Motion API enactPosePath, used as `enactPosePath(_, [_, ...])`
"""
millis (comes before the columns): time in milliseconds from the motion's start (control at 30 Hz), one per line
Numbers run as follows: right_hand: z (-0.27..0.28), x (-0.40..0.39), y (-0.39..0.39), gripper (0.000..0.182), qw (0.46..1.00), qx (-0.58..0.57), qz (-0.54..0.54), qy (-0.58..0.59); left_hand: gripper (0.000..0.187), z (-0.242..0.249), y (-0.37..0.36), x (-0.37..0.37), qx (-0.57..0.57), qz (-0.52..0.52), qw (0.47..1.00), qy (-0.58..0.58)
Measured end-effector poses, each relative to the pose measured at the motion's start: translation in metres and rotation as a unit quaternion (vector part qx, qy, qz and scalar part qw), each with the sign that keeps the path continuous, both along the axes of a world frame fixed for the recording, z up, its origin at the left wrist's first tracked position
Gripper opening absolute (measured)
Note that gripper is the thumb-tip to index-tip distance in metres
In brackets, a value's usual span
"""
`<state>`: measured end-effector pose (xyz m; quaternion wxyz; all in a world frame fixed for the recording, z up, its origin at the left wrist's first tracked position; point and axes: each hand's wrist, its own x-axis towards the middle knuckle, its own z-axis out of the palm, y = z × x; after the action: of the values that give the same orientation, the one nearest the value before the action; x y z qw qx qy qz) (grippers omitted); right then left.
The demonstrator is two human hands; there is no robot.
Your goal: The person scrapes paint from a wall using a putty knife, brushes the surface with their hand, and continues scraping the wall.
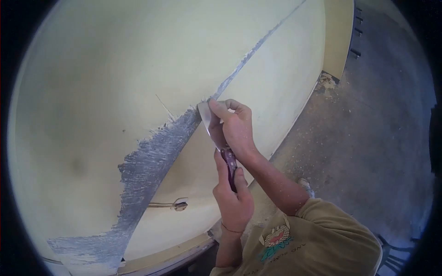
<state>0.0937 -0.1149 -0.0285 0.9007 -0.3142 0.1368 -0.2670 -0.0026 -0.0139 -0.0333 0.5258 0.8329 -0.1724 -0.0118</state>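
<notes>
A scraper with a wide metal blade (206, 115) and a dark reddish handle (229, 165) is against the pale wall (106, 73). My left hand (234, 202) is wrapped round the handle from below. Higher up, my right hand (237, 129) pinches the blade near its upper edge, thumb on the metal. The blade's edge lies at the border of a rough grey strip (156, 161), where the pale coating is gone. This strip is broad at lower left and narrows to a thin line at upper right.
An electrical box (180, 204) with a cable sits in the lower wall. The concrete floor (350, 138) lies to the right, with debris (328, 83) near the wall corner. Dark chair legs (393, 257) show at lower right.
</notes>
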Motion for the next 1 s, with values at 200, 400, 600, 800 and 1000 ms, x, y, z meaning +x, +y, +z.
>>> enactPosePath(200, [-0.008,0.002,0.009,0.028,0.996,-0.07,-0.061,0.013,0.056,-0.007,0.01,0.003,-0.034,-0.024,0.999,0.009])
enactPosePath(400, [-0.007,-0.004,0.011,0.029,0.996,-0.08,-0.019,0.031,0.057,-0.004,0.015,-0.013,-0.051,-0.004,0.997,0.053])
enactPosePath(600, [0.012,0.002,-0.003,0.029,0.999,-0.051,-0.017,0.007,0.057,0.002,-0.005,-0.001,-0.06,-0.014,0.998,0.013])
enactPosePath(800, [0.003,-0.005,0.002,0.028,0.995,-0.084,0.009,0.05,0.059,-0.003,0.005,0.002,-0.088,-0.029,0.994,0.061])
enactPosePath(1000, [0.014,-0.013,0.001,0.027,0.993,-0.092,-0.012,0.067,0.059,-0.001,0.01,-0.01,-0.101,-0.029,0.992,0.074])
